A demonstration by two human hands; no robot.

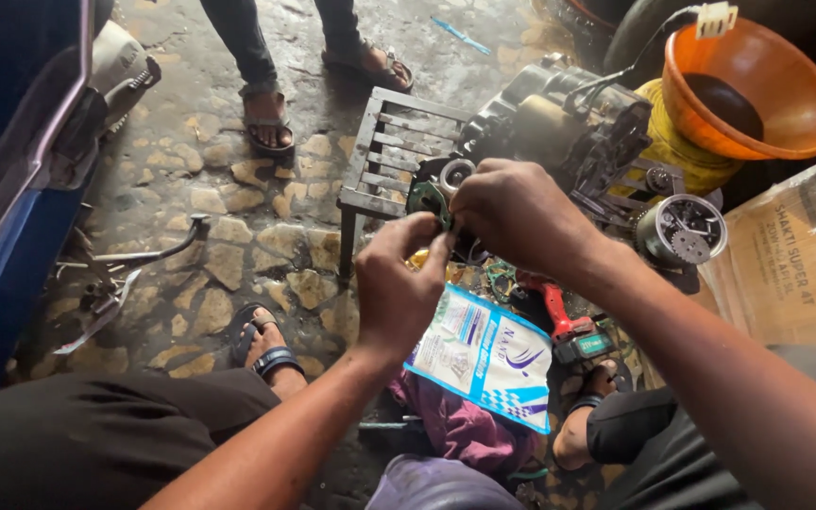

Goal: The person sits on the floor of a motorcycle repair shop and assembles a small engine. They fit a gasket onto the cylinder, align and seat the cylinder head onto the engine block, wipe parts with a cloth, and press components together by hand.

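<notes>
Your 2 hands meet over a dark engine block (pixel 559 123) resting on a grey metal stand (pixel 380 161). Your left hand (pixel 399 283) pinches a small part at the thumb and forefinger tips (pixel 436 247), fingers clenched; the part is too hidden to name. Your right hand (pixel 512 212) is cupped, knuckles up, over a green ring-shaped gasket (pixel 424 198) at the engine's near-left face; whether it grips anything cannot be told. The engine's long axis runs from lower left to upper right, toward an orange bowl (pixel 786 123). A red tool (pixel 564 321) and a printed pouch (pixel 484 354) lie below your hands.
</notes>
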